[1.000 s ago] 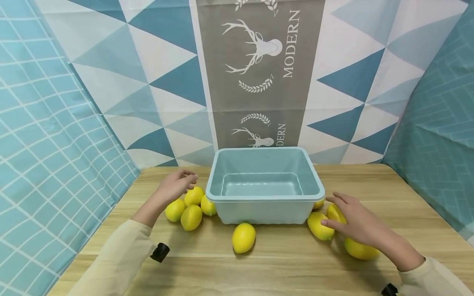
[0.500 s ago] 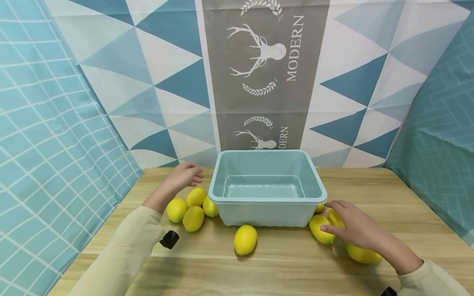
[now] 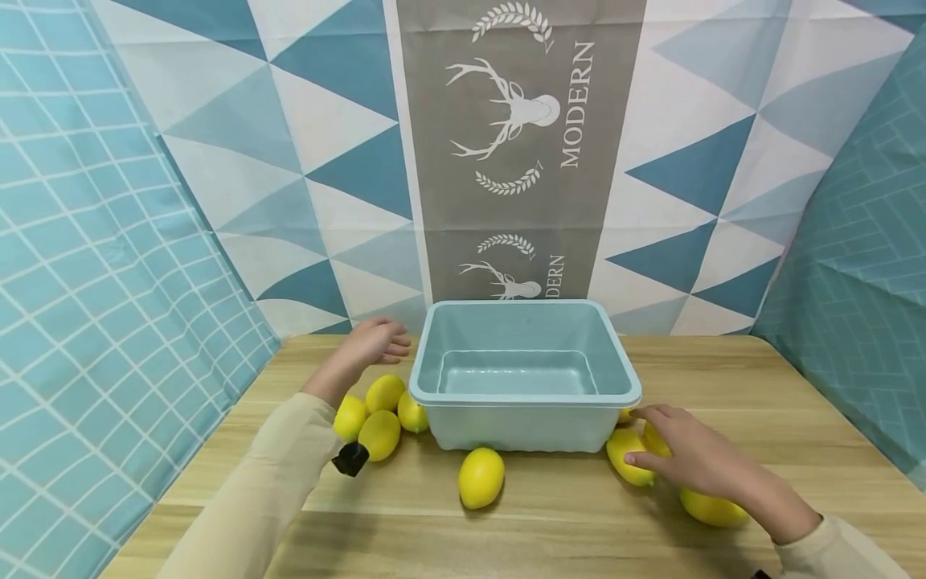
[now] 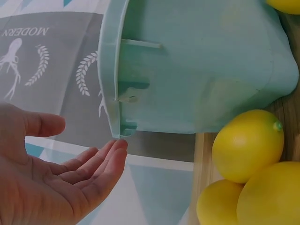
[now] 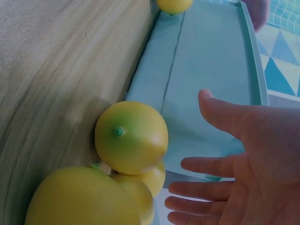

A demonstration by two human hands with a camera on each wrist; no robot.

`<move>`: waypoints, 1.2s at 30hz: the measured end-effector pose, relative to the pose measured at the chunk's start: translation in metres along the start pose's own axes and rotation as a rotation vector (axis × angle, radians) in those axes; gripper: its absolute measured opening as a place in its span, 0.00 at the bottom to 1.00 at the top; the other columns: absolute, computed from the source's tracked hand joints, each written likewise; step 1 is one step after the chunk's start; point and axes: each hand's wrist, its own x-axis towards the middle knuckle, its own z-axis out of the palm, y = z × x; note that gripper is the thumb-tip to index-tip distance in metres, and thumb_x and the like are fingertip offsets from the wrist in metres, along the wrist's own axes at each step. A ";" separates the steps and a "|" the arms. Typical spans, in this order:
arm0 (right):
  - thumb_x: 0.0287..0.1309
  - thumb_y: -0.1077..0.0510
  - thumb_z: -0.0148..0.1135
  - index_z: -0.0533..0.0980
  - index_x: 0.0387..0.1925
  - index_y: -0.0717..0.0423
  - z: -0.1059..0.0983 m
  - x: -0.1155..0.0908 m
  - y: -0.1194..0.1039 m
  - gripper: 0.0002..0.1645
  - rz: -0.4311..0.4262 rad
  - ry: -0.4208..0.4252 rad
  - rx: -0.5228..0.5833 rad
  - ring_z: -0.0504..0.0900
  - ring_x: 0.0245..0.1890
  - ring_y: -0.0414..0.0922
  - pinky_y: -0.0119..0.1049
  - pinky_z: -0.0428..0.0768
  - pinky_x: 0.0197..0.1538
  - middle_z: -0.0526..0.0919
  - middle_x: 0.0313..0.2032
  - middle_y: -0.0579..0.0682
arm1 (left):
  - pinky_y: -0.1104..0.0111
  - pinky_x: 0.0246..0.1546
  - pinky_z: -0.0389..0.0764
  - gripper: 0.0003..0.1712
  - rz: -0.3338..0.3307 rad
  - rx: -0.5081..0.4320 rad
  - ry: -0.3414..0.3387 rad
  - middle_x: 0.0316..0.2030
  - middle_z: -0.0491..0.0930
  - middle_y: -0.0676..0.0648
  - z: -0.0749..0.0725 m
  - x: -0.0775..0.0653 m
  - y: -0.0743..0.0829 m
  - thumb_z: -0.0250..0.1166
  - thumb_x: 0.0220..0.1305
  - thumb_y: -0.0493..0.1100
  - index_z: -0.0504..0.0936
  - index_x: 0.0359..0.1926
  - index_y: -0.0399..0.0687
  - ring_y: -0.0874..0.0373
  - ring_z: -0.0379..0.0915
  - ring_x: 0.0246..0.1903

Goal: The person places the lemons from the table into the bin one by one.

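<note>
A light blue plastic basin (image 3: 521, 425) stands at the back middle of the wooden table. Its inside shows bare. My left hand (image 3: 374, 341) hovers by its left rim, palm toward it; in the left wrist view the fingertips (image 4: 119, 145) come right up to that rim. Below this hand lie several yellow lemons (image 3: 379, 435). On the other side, my right hand (image 3: 698, 452) is held over more lemons (image 3: 629, 457), thumb and fingers spread, nothing in its grasp. One single lemon (image 3: 481, 478) lies in front of the basin.
A patterned cloth (image 3: 499, 185) with deer heads hangs close behind the basin. Tiled blue cloths (image 3: 108, 265) close off the left and right sides. The wooden table (image 3: 550, 531) stretches out in front. A black wrist camera (image 3: 351, 459) sits below my left sleeve.
My left hand has moved right and slightly up, toward the basin's left rim. The whole view has shifted a little. My right hand stays above the right-hand lemons.
</note>
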 end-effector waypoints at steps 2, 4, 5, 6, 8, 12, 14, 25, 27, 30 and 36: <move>0.53 0.33 0.63 0.71 0.60 0.61 0.000 0.001 0.000 0.44 -0.003 0.000 -0.001 0.73 0.58 0.66 0.64 0.76 0.53 0.74 0.59 0.66 | 0.60 0.58 0.79 0.30 -0.010 -0.020 -0.007 0.61 0.71 0.31 0.002 0.004 0.000 0.44 0.73 0.47 0.59 0.67 0.31 0.41 0.74 0.58; 0.53 0.33 0.63 0.71 0.59 0.61 0.001 0.002 0.000 0.43 -0.008 -0.007 -0.004 0.74 0.58 0.65 0.63 0.76 0.52 0.75 0.58 0.66 | 0.59 0.59 0.78 0.30 -0.020 -0.042 -0.012 0.61 0.71 0.31 0.004 0.008 0.000 0.44 0.73 0.46 0.58 0.68 0.31 0.42 0.74 0.58; 0.53 0.33 0.63 0.71 0.59 0.61 0.001 0.002 0.000 0.43 -0.009 -0.011 -0.006 0.74 0.58 0.65 0.63 0.76 0.52 0.75 0.58 0.66 | 0.59 0.59 0.78 0.30 -0.021 -0.045 -0.016 0.61 0.71 0.31 0.005 0.010 0.000 0.44 0.73 0.46 0.57 0.68 0.30 0.42 0.74 0.57; 0.53 0.34 0.63 0.72 0.59 0.60 0.001 0.003 0.001 0.43 -0.010 -0.015 -0.010 0.74 0.57 0.65 0.63 0.77 0.52 0.75 0.58 0.65 | 0.59 0.60 0.77 0.30 -0.025 -0.053 -0.018 0.61 0.71 0.31 0.006 0.012 0.000 0.44 0.73 0.46 0.57 0.68 0.30 0.43 0.76 0.56; 0.52 0.34 0.64 0.72 0.58 0.61 0.001 0.004 0.002 0.43 -0.015 -0.025 -0.014 0.75 0.57 0.64 0.62 0.77 0.52 0.76 0.57 0.65 | 0.59 0.59 0.77 0.30 -0.031 -0.065 -0.021 0.60 0.72 0.31 0.008 0.015 0.001 0.44 0.73 0.46 0.57 0.69 0.31 0.47 0.80 0.50; 0.52 0.35 0.65 0.73 0.57 0.62 0.002 0.008 0.004 0.42 -0.027 -0.035 -0.016 0.76 0.56 0.63 0.62 0.77 0.53 0.77 0.56 0.65 | 0.61 0.55 0.80 0.30 -0.044 -0.093 -0.022 0.59 0.73 0.32 0.011 0.018 0.004 0.45 0.73 0.47 0.60 0.68 0.32 0.58 0.81 0.40; 0.51 0.35 0.65 0.73 0.57 0.62 0.002 0.009 0.004 0.42 -0.036 -0.040 -0.012 0.76 0.56 0.63 0.61 0.77 0.53 0.77 0.56 0.65 | 0.63 0.52 0.82 0.29 -0.057 -0.106 -0.023 0.58 0.74 0.33 0.012 0.019 0.004 0.46 0.72 0.48 0.63 0.66 0.33 0.55 0.82 0.42; 0.52 0.42 0.68 0.74 0.55 0.60 0.003 0.014 0.000 0.35 -0.131 -0.029 0.026 0.77 0.55 0.59 0.58 0.78 0.55 0.81 0.53 0.56 | 0.66 0.50 0.83 0.28 -0.088 -0.058 -0.036 0.58 0.74 0.35 0.018 0.021 0.002 0.47 0.72 0.51 0.68 0.64 0.36 0.48 0.78 0.52; 0.52 0.43 0.69 0.75 0.54 0.61 0.004 0.015 -0.001 0.34 -0.143 -0.030 0.019 0.78 0.55 0.59 0.58 0.78 0.54 0.81 0.52 0.56 | 0.65 0.51 0.83 0.28 -0.099 -0.051 -0.036 0.58 0.74 0.35 0.018 0.021 0.003 0.48 0.72 0.51 0.67 0.64 0.36 0.50 0.78 0.50; 0.51 0.44 0.70 0.76 0.52 0.61 0.005 0.017 -0.001 0.33 -0.148 -0.034 0.007 0.78 0.54 0.58 0.57 0.78 0.54 0.81 0.51 0.56 | 0.65 0.52 0.82 0.29 -0.109 -0.040 -0.037 0.58 0.74 0.35 0.019 0.021 0.003 0.49 0.72 0.51 0.66 0.65 0.37 0.52 0.78 0.49; 0.48 0.46 0.73 0.77 0.52 0.60 0.007 0.020 -0.002 0.33 -0.132 -0.063 0.011 0.78 0.53 0.54 0.56 0.78 0.56 0.80 0.53 0.57 | 0.62 0.57 0.79 0.29 -0.117 -0.047 -0.041 0.59 0.72 0.34 0.019 0.024 0.005 0.50 0.71 0.48 0.64 0.66 0.35 0.51 0.76 0.51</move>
